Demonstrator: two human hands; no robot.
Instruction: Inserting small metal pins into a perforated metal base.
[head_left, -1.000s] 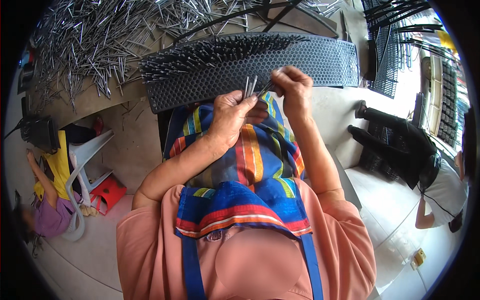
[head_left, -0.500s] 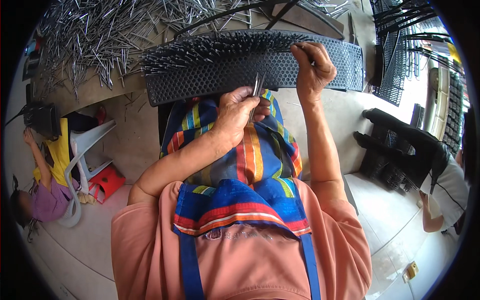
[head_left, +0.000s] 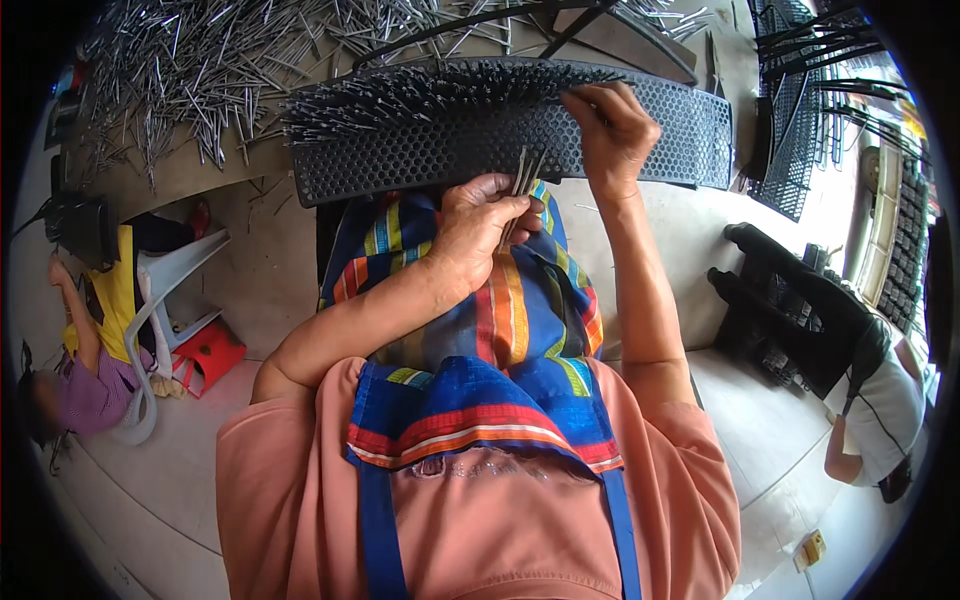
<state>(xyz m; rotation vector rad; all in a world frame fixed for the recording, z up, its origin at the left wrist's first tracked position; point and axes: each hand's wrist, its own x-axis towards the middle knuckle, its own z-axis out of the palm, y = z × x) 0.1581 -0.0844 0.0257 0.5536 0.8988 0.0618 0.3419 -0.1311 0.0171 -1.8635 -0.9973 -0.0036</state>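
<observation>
A long black panel with many round holes (head_left: 390, 162) lies across in front of my lap. Thin dark metal pins (head_left: 420, 98) stand packed together along its far side, from the left end to right of the middle. Several slim metal pins (head_left: 524, 178) are pinched in my left hand (head_left: 470, 228), tips pointing up, just short of the panel's near edge. My right hand (head_left: 618, 142) is over the panel, at the right end of the standing pins. Its thumb and fingers are pressed together; what they hold, if anything, is too small to make out.
A big heap of loose metal pins (head_left: 200, 80) covers the table at the far left. A black bar frame (head_left: 450, 32) arches behind the panel. Other perforated panels (head_left: 785, 150) stand at the right. Co-workers sit left and right; a red bag (head_left: 210, 355) is beside a grey chair (head_left: 150, 330).
My right hand has shifted slightly left along the panel. The pins in my left hand have fanned out a little. At the right, the co-worker has moved a bit nearer.
</observation>
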